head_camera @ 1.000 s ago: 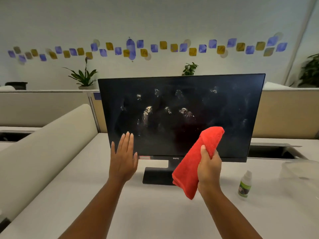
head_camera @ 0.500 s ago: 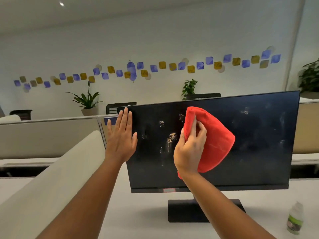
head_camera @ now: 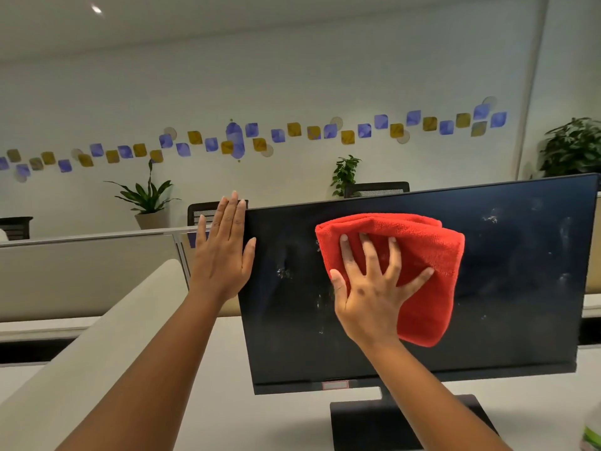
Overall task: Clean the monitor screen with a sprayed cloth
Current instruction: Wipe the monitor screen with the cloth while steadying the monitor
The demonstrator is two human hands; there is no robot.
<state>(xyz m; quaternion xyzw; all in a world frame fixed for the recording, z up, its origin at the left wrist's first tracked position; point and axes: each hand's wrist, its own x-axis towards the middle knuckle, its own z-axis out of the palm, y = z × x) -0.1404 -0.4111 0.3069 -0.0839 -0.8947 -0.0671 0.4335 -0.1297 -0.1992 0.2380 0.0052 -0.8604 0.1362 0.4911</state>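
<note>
Red cloth (head_camera: 419, 275) folded, flat against upper middle of the monitor screen (head_camera: 507, 288), which stands on the white desk (head_camera: 221, 402). Right hand (head_camera: 374, 288) presses it, fingers spread and straight. Left hand (head_camera: 221, 255) flat at the screen's left edge, fingers straight and together, thumb out. White smudges show left and right of cloth. Spray bottle (head_camera: 592, 431) cut off at lower right, contents unreadable.

A folded red microfibre cloth (head_camera: 422, 275) lies flat against the upper middle of the upright black flat-panel monitor screen (head_camera: 504, 304), which bears whitish smudges left and right of it.
</note>
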